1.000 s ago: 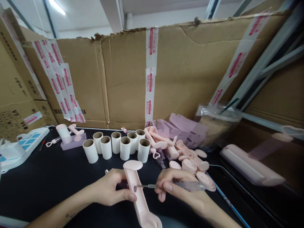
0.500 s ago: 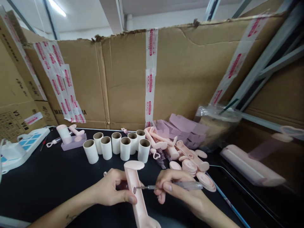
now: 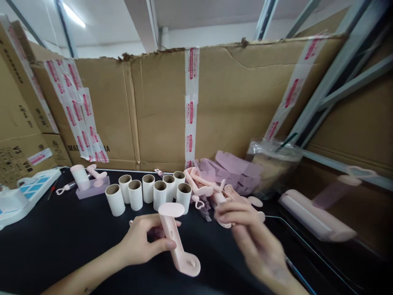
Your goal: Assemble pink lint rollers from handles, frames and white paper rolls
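My left hand (image 3: 143,241) is closed round a pale pink plastic part (image 3: 175,241), a trough-like arm with a flat round disc at each end and a small slot in the middle. A dark purple translucent piece (image 3: 157,233) shows partly between its fingers, behind the part. To the right, my right hand (image 3: 256,239) hovers over the near side of the pile of pink parts (image 3: 202,186), its fingers curled and smeared by motion. A greyish blur lies along its wrist; what the fingers hold is hidden.
Several white cardboard tubes (image 3: 135,196) stand behind my left hand. Purple translucent sheets (image 3: 227,172) and a plastic bag (image 3: 273,164) lie at the back right. A power strip (image 3: 39,188) and a purple tray (image 3: 92,189) are at left. A cardboard wall (image 3: 159,110) closes the back.
My right hand has drawn away from the pink part, rightward and up toward the pile. The clear-handled screwdriver it held in the slot no longer shows clearly. The pink part has shifted slightly.
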Motion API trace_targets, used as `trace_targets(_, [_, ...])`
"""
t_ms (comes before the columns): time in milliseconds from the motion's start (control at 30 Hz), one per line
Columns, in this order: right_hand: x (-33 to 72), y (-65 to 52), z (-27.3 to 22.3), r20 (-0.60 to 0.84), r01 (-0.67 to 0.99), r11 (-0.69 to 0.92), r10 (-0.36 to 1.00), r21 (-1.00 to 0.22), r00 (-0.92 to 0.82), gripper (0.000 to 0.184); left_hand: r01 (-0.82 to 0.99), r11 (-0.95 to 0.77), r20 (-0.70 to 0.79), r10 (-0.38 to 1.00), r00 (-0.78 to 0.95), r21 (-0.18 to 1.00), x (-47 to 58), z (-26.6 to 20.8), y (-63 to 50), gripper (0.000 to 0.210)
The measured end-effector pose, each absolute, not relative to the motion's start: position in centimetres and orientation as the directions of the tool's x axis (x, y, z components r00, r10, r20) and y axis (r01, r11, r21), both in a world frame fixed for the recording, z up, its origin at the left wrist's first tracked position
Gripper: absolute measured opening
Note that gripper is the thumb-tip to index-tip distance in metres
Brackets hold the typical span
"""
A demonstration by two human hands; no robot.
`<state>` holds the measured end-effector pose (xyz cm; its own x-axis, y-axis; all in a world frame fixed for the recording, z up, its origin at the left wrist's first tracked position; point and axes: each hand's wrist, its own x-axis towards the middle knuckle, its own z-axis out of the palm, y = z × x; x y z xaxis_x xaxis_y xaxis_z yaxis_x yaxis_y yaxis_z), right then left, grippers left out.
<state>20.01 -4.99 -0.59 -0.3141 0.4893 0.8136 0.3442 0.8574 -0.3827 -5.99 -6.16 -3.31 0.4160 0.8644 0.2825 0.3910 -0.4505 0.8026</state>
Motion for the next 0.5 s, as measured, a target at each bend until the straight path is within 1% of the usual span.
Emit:
trace_targets(33, [19.5,-5.3,-0.8,0.788,0.417,0.862,0.460,-0.287,-0.410,0.022,0.410,-0.472,0.300,0.859,0.416,0.781,-5.8,-3.4,-6.2,0.041])
trace_targets(67, [18.8,-5.7,-1.2,0.742,0.458,0.866,0.441,-0.203,-0.505,0.026,0.431,-0.494,0.319,0.851,0.417,0.755,-5.5,-3.5,-6.3,0.040])
trace_targets(100, [18.0,-6.1,-1.6,0.691,0.486,0.863,0.437,-0.139,-0.577,0.036,0.453,-0.519,0.337,0.841,0.424,0.725,-5.3,-3.6,-6.3,0.040])
trace_targets(133, [17.2,-6.5,-2.0,0.647,0.514,0.852,0.449,-0.101,-0.616,0.044,0.475,-0.546,0.355,0.827,0.436,0.691,-5.1,-3.7,-6.4,0.040])
trace_targets(167, [16.5,-6.8,-2.5,0.618,0.541,0.837,0.470,-0.084,-0.630,0.046,0.494,-0.572,0.367,0.812,0.453,0.655,-4.9,-3.9,-6.6,0.041])
trace_targets(200, [15.9,-7.1,-2.9,0.603,0.559,0.825,0.489,-0.085,-0.631,0.042,0.507,-0.595,0.372,0.796,0.477,0.623,-4.7,-4.0,-6.7,0.042])
trace_targets(267, [15.4,-7.3,-3.3,0.585,0.563,0.817,0.517,-0.121,-0.625,0.022,0.524,-0.625,0.358,0.772,0.525,0.579,-4.6,-4.2,-7.0,0.046])
trace_targets(300, [15.5,-7.3,-3.4,0.579,0.554,0.818,0.528,-0.152,-0.621,0.015,0.529,-0.631,0.343,0.765,0.544,0.567,-4.7,-4.3,-7.1,0.051])
trace_targets(367, [16.3,-7.0,-3.0,0.586,0.540,0.807,0.564,-0.240,-0.582,0.016,0.541,-0.641,0.319,0.755,0.573,0.544,-4.9,-4.3,-7.2,0.060])
trace_targets(400, [17.0,-6.8,-2.6,0.600,0.548,0.786,0.593,-0.287,-0.537,0.018,0.552,-0.652,0.316,0.747,0.585,0.520,-5.0,-4.3,-7.2,0.057])
trace_targets(433, [17.8,-6.4,-2.1,0.624,0.564,0.758,0.622,-0.327,-0.473,0.019,0.564,-0.673,0.316,0.731,0.604,0.479,-5.2,-4.3,-7.1,0.050])
trace_targets(500, [19.4,-5.4,-0.5,0.673,0.626,0.682,0.667,-0.378,-0.320,0.020,0.568,-0.746,0.315,0.664,0.679,0.347,-5.4,-4.3,-6.7,0.033])
